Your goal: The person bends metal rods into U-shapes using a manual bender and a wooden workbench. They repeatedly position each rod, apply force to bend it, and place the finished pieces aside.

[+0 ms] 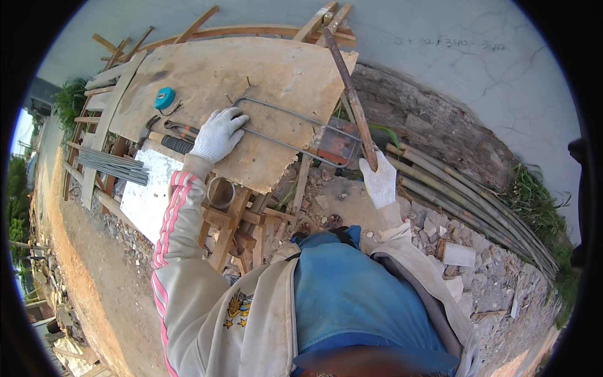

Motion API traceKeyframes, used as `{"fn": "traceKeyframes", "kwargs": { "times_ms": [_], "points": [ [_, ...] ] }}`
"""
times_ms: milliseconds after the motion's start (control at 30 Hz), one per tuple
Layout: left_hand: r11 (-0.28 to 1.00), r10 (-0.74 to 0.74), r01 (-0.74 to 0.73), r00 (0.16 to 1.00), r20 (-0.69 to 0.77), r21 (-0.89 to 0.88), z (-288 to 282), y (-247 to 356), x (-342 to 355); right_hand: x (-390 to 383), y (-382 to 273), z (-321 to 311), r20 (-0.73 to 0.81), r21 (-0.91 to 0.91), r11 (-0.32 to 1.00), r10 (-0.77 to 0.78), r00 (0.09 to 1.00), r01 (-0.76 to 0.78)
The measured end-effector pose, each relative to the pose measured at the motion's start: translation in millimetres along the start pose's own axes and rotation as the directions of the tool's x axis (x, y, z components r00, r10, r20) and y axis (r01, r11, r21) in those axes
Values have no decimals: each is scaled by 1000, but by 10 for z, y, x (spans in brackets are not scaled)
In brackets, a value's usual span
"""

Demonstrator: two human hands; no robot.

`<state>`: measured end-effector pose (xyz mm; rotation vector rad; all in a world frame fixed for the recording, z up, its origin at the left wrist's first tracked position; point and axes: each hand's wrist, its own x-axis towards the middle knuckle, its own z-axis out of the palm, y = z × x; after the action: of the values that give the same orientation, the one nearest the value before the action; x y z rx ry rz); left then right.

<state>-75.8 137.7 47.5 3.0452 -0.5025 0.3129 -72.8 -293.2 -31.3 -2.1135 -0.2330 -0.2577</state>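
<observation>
— Right, what writing have we got?
— Up on the pale wall (402, 19), a faint handwritten line (440, 43), numbers with signs between them! And an emblem (237, 308) on the front of the jacket (267, 314), yellow, little stars below it.
— And the teal tape measure (164, 98)?
— Sitting on the plywood board (207, 69), ahead and to the left of the left hand (218, 135); any marking on it is too small to read.
— To the hands, then!
— Right hand (380, 179), white-gloved, closed round the lower end of a rusty bar (352, 91), which slants away past the board's right side toward the timber (312, 23) by the wall.
— And the left?
— Gloved too, palm down, over the near end of a bent steel rod (295, 148). Gripping it or just pressing? Can't tell from up here.
— So where does that rod lie?
— Out from the left hand, a long narrow loop, across the board and beyond its ragged edge! The far end is just left of the right hand, close by the bar; whether they touch, I can't say.
— Around the left wrist?
— A hammer (177, 144) and an orange-handled tool (182, 130), close in, and farther left a bundle of straight rods (113, 164).
</observation>
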Motion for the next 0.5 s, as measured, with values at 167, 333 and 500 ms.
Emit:
{"fn": "traceKeyframes", "kwargs": {
  "times_ms": [167, 333, 500],
  "points": [
    [992, -112, 112, 994, 12, -55, 91, -78, 143, -89, -63, -227, 115, -103, 984, 156, 981, -144],
    [886, -462, 459, 866, -193, -60, 242, 160, 182, -287, -88, -323, 35, -155, 976, 159, 987, -151],
    [710, -700, 703, 702, -132, -25, 338, 109, 285, -128, -98, -330, -149, -138, 985, 80, 986, -101]
  ]
}}
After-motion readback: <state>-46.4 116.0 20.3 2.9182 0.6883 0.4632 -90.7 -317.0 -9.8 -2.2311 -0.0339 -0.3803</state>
